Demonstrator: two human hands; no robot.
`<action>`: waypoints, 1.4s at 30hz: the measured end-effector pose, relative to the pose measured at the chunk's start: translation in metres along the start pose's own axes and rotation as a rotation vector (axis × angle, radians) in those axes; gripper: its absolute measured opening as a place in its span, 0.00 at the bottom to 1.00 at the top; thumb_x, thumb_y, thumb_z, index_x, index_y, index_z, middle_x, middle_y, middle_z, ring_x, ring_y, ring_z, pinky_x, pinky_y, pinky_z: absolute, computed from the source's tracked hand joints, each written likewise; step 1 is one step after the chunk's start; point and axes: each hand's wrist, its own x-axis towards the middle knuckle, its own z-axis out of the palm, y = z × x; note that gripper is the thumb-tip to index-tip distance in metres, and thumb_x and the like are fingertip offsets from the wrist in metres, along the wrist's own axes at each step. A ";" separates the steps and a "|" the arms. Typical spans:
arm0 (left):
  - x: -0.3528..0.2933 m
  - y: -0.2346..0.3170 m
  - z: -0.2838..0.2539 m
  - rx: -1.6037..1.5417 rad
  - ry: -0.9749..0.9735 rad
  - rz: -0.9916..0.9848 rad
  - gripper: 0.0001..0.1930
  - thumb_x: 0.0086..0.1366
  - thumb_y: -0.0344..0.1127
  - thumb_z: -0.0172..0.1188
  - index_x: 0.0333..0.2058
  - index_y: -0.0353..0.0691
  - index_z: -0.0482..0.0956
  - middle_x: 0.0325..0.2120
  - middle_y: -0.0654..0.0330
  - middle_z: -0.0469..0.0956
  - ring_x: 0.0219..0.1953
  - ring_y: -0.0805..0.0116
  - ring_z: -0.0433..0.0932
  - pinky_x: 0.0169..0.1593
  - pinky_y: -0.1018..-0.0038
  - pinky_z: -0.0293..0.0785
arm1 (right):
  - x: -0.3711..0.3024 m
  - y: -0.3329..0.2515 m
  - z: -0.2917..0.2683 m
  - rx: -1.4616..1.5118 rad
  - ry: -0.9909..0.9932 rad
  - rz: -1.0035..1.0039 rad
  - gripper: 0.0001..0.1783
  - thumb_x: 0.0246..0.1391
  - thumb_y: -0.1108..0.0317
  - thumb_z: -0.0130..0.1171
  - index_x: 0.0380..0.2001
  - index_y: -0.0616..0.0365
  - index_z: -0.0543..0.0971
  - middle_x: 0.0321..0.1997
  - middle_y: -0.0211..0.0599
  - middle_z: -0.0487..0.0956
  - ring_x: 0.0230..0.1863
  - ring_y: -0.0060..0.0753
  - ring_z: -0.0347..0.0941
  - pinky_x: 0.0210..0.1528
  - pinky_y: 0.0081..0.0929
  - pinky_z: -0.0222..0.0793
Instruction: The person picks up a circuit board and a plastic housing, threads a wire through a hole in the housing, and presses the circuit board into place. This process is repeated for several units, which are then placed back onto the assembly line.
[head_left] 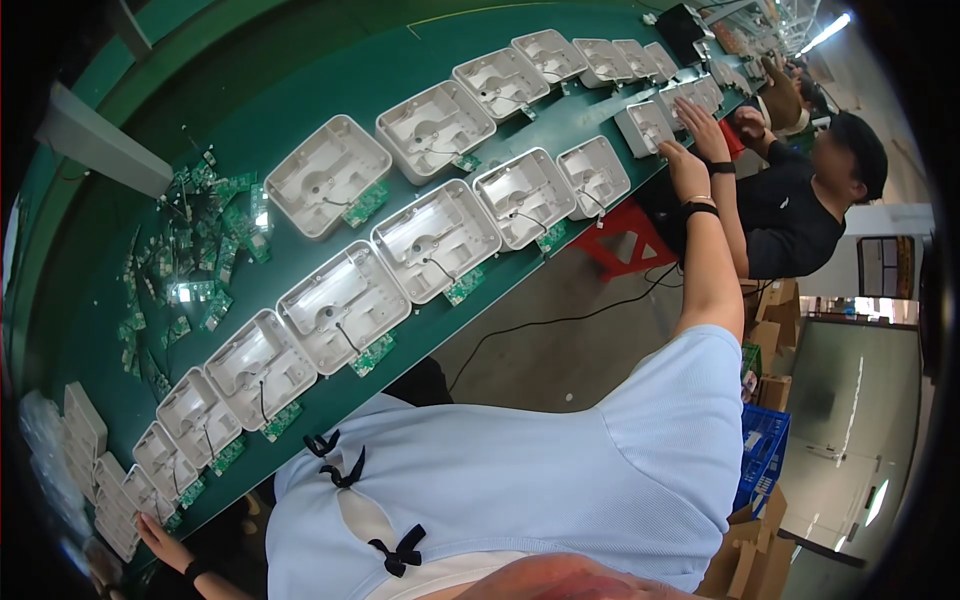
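Observation:
Far to the lower left, my left hand (163, 543) has its fingers stretched out against the near edge of a small-looking white plastic housing (147, 492). My right arm reaches to the upper right. There my right hand (686, 172) is beside another white housing (646, 128), its fingertips at the edge and apparently loosely extended; their contact is hard to make out. Between my hands runs a row of open white housings (345, 300). Each nearby one has a black cable leading to a green circuit board (373, 354) at its near side.
A second row of housings (433, 128) stands behind. Loose circuit boards (205, 245) lie heaped at left beside a grey post (105, 140). A co-worker in black (790, 205) has a hand (706, 128) near mine. A red stool (625, 240) and blue crate (762, 450) stand off the table.

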 end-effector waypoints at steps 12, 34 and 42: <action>0.002 0.013 0.000 -0.143 0.015 -0.162 0.31 0.78 0.53 0.54 0.65 0.30 0.72 0.66 0.49 0.73 0.67 0.60 0.71 0.71 0.69 0.61 | -0.017 -0.095 -0.034 0.210 0.541 0.073 0.09 0.64 0.67 0.59 0.45 0.53 0.84 0.46 0.37 0.85 0.42 0.47 0.83 0.42 0.39 0.79; -0.035 0.056 0.032 -0.543 -0.336 -0.230 0.32 0.79 0.58 0.49 0.66 0.37 0.73 0.64 0.53 0.75 0.64 0.62 0.73 0.66 0.64 0.66 | -0.006 -0.192 -0.032 0.323 0.320 0.229 0.13 0.61 0.60 0.64 0.40 0.58 0.88 0.39 0.48 0.86 0.40 0.50 0.84 0.44 0.39 0.79; -0.055 0.072 0.044 -0.609 -0.382 -0.203 0.29 0.79 0.52 0.52 0.66 0.34 0.72 0.63 0.53 0.75 0.63 0.64 0.74 0.66 0.65 0.69 | 0.005 -0.159 0.001 0.348 0.345 0.223 0.13 0.62 0.62 0.61 0.43 0.57 0.86 0.41 0.50 0.86 0.45 0.59 0.81 0.49 0.47 0.77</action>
